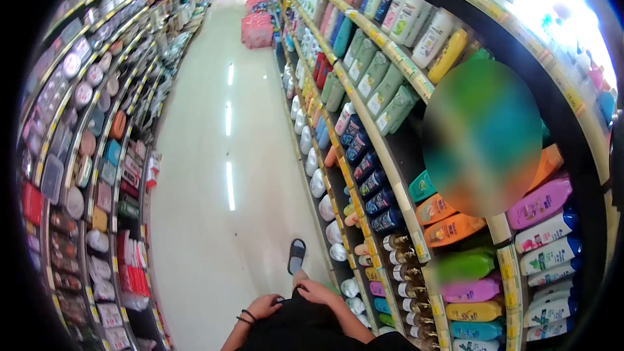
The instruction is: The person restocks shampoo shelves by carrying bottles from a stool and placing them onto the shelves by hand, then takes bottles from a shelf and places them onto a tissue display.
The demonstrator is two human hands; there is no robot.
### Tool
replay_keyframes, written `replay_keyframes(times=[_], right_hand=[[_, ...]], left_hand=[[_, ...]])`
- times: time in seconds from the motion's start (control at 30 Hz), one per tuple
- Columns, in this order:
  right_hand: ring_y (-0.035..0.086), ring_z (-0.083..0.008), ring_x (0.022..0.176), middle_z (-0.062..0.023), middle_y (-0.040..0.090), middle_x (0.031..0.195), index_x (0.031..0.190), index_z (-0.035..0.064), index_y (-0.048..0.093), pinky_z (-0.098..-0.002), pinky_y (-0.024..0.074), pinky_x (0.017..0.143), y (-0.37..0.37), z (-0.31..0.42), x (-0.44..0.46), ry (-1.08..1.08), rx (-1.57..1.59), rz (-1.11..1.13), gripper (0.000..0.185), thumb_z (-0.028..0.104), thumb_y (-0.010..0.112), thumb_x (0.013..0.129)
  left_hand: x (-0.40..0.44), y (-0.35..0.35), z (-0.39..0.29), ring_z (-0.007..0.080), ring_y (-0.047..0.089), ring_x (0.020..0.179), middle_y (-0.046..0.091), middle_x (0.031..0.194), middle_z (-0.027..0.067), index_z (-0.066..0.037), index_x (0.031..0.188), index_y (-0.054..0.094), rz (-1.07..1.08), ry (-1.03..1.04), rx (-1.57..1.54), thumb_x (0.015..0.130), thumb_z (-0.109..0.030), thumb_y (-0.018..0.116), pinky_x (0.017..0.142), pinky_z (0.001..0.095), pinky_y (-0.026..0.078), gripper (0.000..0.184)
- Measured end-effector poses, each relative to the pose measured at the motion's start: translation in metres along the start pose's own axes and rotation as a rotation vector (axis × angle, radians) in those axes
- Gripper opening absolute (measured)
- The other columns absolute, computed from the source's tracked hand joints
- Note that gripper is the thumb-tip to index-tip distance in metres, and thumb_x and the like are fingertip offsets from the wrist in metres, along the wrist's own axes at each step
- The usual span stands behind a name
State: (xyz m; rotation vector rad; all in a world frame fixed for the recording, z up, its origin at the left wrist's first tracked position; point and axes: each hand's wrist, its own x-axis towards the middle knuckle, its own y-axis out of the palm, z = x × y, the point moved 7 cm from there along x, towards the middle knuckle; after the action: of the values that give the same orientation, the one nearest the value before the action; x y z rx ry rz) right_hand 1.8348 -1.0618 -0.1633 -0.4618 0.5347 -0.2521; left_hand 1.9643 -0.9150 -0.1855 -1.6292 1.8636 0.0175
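Note:
My left hand [263, 306], with a dark bracelet on the wrist, is at the front of my black clothing [296, 322]. Its fingers are curled in at the edge of the cloth. Close by on the right, my right hand [317, 292] has its fingers bent against the same black cloth. The two hands are a short gap apart, and their fingertips are partly hidden. Below them one foot in a grey sock and a dark sandal [297, 257] stands on the floor.
A pale shiny floor [195, 175] runs between two rows of shelves. On the right are shampoo bottles [455, 229], dark blue bottles [380, 201] and white jugs [316, 183]. Plastic containers [53, 179] fill the left shelves. Pink bags [257, 30] stand farther down the aisle.

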Motion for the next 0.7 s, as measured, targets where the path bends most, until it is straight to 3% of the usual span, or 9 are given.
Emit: replay_keyframes(times=[0.1, 0.2, 0.33, 0.4, 0.47, 0.57, 0.6, 0.63, 0.7], right_hand=[[0.064, -0.0376, 0.102, -0.0223, 0.066, 0.109, 0.116, 0.0018, 0.059, -0.0419, 0.0497, 0.089, -0.034, -0.03, 0.043, -0.092, -0.046, 0.004, 0.031, 0.024, 0.053, 0.095], [0.064, -0.0344, 0.104, -0.0212, 0.066, 0.112, 0.124, 0.0022, 0.059, -0.0397, 0.0497, 0.09, -0.101, -0.041, 0.069, 0.066, -0.028, -0.084, 0.037, 0.025, 0.053, 0.095], [0.064, -0.0362, 0.106, -0.0211, 0.065, 0.116, 0.12, 0.0033, 0.062, -0.0415, 0.0505, 0.091, -0.202, -0.016, 0.081, 0.151, 0.227, -0.203, 0.036, 0.028, 0.054, 0.094], [0.066, -0.0309, 0.102, -0.0191, 0.067, 0.112, 0.122, 0.0025, 0.061, -0.0373, 0.0515, 0.088, -0.228, -0.023, 0.094, 0.112, 0.239, -0.302, 0.037, 0.027, 0.057, 0.094], [0.067, -0.0283, 0.098, -0.0169, 0.068, 0.11, 0.124, 0.0022, 0.061, -0.037, 0.0521, 0.086, -0.243, -0.034, 0.108, 0.049, 0.223, -0.375, 0.038, 0.027, 0.058, 0.095], [0.066, -0.0352, 0.102, -0.0203, 0.067, 0.111, 0.118, 0.0021, 0.063, -0.0404, 0.0514, 0.089, -0.272, -0.018, 0.111, 0.065, 0.314, -0.413, 0.035, 0.026, 0.058, 0.093], [0.066, -0.0343, 0.104, -0.0207, 0.067, 0.111, 0.12, 0.0021, 0.062, -0.041, 0.0512, 0.089, -0.277, -0.016, 0.115, 0.082, 0.325, -0.394, 0.035, 0.025, 0.059, 0.093], [0.068, -0.028, 0.099, -0.0169, 0.07, 0.109, 0.125, 0.0026, 0.061, -0.0379, 0.0521, 0.086, -0.273, -0.025, 0.125, 0.145, 0.313, -0.314, 0.04, 0.029, 0.06, 0.095], [0.067, -0.032, 0.101, -0.0186, 0.069, 0.109, 0.122, 0.0028, 0.062, -0.0397, 0.0517, 0.087, -0.273, -0.025, 0.137, 0.093, 0.228, -0.33, 0.037, 0.026, 0.062, 0.093]], left_hand=[[0.031, -0.035, 0.004, 0.0362, 0.066, 0.101, 0.069, 0.107, 0.0194, -0.003, 0.125, 0.06, -0.049, -0.051, 0.053, 0.091, -0.036, 0.064, 0.088, 0.0439, 0.052, 0.047], [0.076, -0.089, -0.03, 0.0348, 0.066, 0.103, 0.069, 0.11, 0.0188, -0.002, 0.124, 0.061, -0.043, -0.071, 0.153, 0.09, -0.035, 0.064, 0.09, 0.043, 0.052, 0.047], [0.161, -0.158, -0.107, 0.0351, 0.066, 0.103, 0.068, 0.111, 0.0191, -0.002, 0.122, 0.061, -0.083, 0.091, 0.212, 0.092, -0.031, 0.063, 0.089, 0.0435, 0.052, 0.043], [0.205, -0.186, -0.147, 0.0368, 0.064, 0.103, 0.067, 0.112, 0.0199, -0.002, 0.12, 0.062, -0.129, 0.246, 0.273, 0.092, -0.027, 0.063, 0.09, 0.0443, 0.051, 0.038], [0.243, -0.209, -0.193, 0.038, 0.062, 0.105, 0.067, 0.112, 0.0196, -0.002, 0.12, 0.061, -0.185, 0.36, 0.303, 0.092, -0.025, 0.063, 0.092, 0.0444, 0.05, 0.036], [0.273, -0.234, -0.267, 0.038, 0.062, 0.106, 0.066, 0.114, 0.0197, -0.002, 0.121, 0.061, -0.226, 0.432, 0.281, 0.092, -0.024, 0.063, 0.092, 0.0439, 0.049, 0.037], [0.285, -0.232, -0.275, 0.0372, 0.062, 0.106, 0.065, 0.116, 0.0191, -0.002, 0.121, 0.061, -0.218, 0.459, 0.242, 0.093, -0.024, 0.062, 0.093, 0.0432, 0.049, 0.036], [0.294, -0.231, -0.282, 0.0365, 0.062, 0.107, 0.065, 0.118, 0.0186, -0.002, 0.122, 0.061, -0.207, 0.485, 0.203, 0.094, -0.024, 0.061, 0.094, 0.0424, 0.049, 0.035], [0.298, -0.226, -0.302, 0.0371, 0.061, 0.108, 0.064, 0.118, 0.0199, -0.001, 0.124, 0.06, -0.119, 0.557, 0.147, 0.094, -0.023, 0.061, 0.094, 0.0426, 0.049, 0.037]])
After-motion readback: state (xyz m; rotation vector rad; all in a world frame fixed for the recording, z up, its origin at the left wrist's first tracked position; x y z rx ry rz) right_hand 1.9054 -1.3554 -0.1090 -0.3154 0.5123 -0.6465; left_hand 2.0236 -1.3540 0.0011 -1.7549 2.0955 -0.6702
